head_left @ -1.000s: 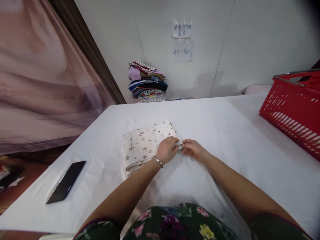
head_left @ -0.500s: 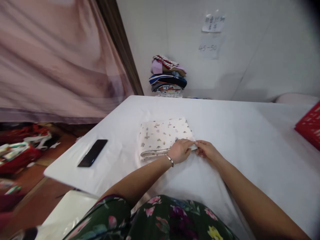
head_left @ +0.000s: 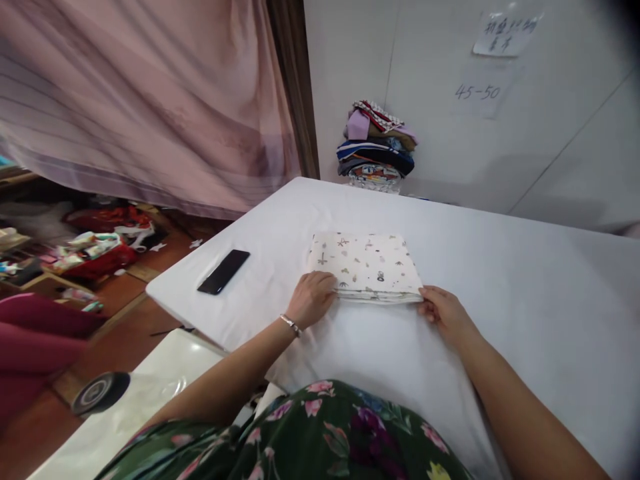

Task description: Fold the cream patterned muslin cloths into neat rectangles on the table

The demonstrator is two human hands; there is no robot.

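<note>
Pinching the folded cloth [head_left: 367,260] at its four-o'clock corner, our right hand [head_left: 443,310] hides that tip; our left hand [head_left: 314,299] covers the eight-o'clock corner, its grip unclear to us. The cloth lies on the bench [head_left: 525,300], whose far edge masks the twelve-o'clock fabric pile's [head_left: 377,150] base; white surface runs toward three o'clock, cut off.

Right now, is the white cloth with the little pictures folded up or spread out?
Folded: the patterned cloth lies as a small flat block, with several layers stacked along its near edge.
</note>
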